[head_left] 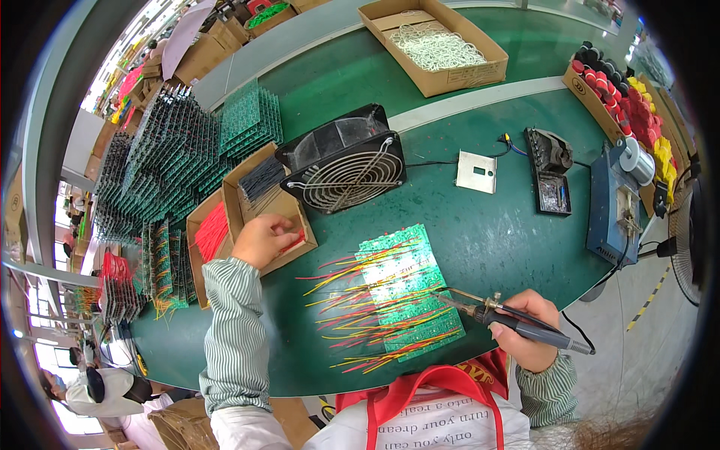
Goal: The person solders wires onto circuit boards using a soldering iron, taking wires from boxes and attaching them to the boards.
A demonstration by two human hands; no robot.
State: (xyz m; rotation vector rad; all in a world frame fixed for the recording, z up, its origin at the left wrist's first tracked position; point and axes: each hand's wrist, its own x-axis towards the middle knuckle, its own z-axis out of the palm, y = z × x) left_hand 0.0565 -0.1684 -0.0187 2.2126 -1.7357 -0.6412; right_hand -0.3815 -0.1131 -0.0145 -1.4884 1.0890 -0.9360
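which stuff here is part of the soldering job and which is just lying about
In use: soldering iron in right hand; green circuit board with red and yellow wires; wire box under left hand.
Lying about: fan; metal plate; box of white rings.

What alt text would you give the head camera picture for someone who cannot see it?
A person at a green table holds a soldering iron in the right hand over a green circuit board with red and yellow wires, while the left hand reaches into a cardboard box of wires. A black fan stands behind the board.
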